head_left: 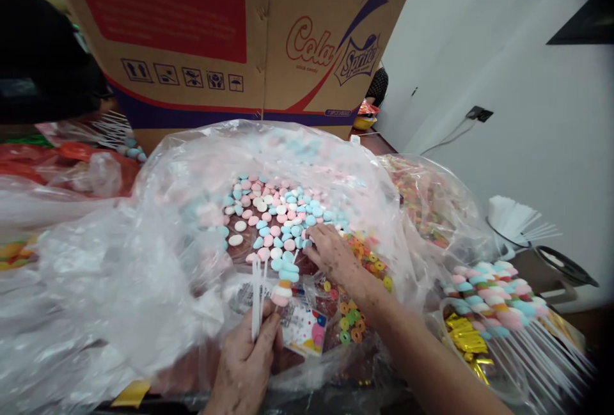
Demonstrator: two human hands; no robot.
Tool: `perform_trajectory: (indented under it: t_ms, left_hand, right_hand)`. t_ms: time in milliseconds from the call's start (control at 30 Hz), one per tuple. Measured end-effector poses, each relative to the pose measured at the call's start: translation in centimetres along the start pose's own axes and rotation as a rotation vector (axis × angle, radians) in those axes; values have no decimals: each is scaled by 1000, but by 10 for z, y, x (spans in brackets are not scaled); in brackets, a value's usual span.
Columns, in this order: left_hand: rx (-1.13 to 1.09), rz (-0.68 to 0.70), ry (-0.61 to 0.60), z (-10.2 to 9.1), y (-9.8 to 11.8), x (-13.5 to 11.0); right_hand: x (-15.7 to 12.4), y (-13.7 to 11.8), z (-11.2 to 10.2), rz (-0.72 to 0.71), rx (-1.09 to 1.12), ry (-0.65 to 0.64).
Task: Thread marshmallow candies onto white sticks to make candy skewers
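While the left hand (247, 367) clamps white sticks (256, 293), one threaded with sweets, the right hand (330, 252) pinches pastel candies (273, 210) heaped inside the clear plastic bag (144, 261). Finished skewers (489, 300) lie farther right.

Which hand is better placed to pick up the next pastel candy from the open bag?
Right. The right hand is touching the pastel candies; the left hand is full, gripping white sticks.
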State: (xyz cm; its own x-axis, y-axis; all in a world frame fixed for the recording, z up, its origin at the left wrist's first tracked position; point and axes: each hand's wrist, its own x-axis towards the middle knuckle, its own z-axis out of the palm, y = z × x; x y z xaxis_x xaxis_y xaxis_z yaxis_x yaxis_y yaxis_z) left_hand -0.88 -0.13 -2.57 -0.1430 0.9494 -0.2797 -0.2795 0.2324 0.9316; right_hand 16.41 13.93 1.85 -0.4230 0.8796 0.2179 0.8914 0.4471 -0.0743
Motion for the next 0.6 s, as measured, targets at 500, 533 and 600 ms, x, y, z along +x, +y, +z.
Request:
perform_trajectory:
  t_ms: [500,533,600]
  left_hand:
    - [153,67,-10,-1,7,-2]
    - [142,59,-7,-2,6,-1]
    - [116,43,-19,-3,3,0]
  right_hand:
    - [-39,20,5,-49,204,53]
    - [-39,21,2,-5,251,62]
    - [-38,21,-5,133,375,78]
